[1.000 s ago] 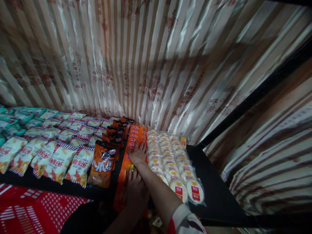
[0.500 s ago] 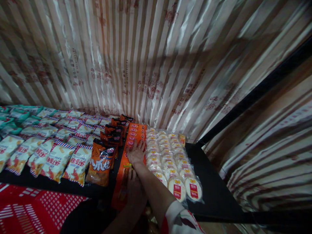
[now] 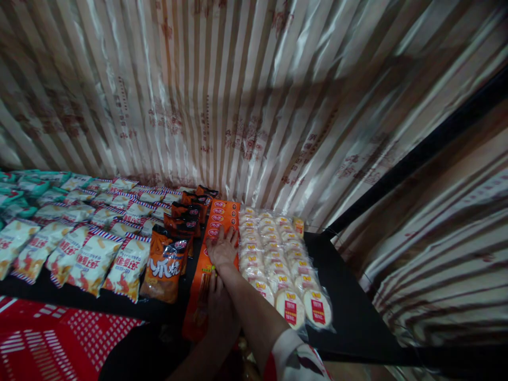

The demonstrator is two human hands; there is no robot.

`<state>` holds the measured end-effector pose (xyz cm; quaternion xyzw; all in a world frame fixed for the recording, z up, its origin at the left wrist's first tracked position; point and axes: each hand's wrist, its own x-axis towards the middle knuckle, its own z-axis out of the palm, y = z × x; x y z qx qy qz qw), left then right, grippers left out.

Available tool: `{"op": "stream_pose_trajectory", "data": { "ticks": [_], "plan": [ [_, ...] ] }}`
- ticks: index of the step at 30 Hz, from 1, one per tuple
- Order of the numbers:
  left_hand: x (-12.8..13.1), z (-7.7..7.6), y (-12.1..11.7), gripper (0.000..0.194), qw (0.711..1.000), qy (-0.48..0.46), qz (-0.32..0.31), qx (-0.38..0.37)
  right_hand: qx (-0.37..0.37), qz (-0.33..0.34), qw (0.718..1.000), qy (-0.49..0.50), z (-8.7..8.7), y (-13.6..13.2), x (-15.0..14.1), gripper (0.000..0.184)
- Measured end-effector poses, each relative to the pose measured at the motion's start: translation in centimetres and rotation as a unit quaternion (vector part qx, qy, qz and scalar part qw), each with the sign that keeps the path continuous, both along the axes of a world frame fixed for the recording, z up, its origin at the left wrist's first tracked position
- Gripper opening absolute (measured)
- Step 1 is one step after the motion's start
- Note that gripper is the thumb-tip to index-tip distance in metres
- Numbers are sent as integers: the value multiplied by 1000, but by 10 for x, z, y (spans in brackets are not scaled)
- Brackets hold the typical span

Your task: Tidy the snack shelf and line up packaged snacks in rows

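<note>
Packets (image 3: 201, 264) printed in orange lie overlapped in one narrow row on the black shelf (image 3: 349, 301), and every place here is told from them. On top of these packets rests the right hand (image 3: 223, 247), palm down and fingers spread wide, clasping nothing. At their near end the left hand (image 3: 220, 307) has its fingertips against the front one; its lower part is dark and partly behind the right forearm, so I cannot tell how firmly, or whether, it grips.

Just left of the packets stand brown bags (image 3: 164, 272) with black tops; farther left come white bags (image 3: 97, 262) with red lettering, then teal bags (image 3: 18, 198). Just right of them, round white crackers (image 3: 289, 307) in clear wrap overlap in three columns, with a small yellow pack (image 3: 298, 226) at the far corner. Behind them hangs a striped, rippled sheet (image 3: 238, 106). Below and to their left sits a red perforated basket (image 3: 95, 333).
</note>
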<state>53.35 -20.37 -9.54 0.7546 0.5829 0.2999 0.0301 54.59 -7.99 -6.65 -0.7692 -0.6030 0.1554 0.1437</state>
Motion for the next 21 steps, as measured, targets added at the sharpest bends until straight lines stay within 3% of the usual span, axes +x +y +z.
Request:
{"op": "stream_pose_trajectory", "data": {
  "ticks": [11, 21],
  "plan": [
    [0, 13, -3, 41, 999, -23, -4, -29, -11, -2, 1000, -10, -1, 1, 0, 70],
    [-2, 0, 0, 37, 999, -6, -8, 53, 11, -14, 1000, -4, -6, 4, 2, 70]
  ]
}}
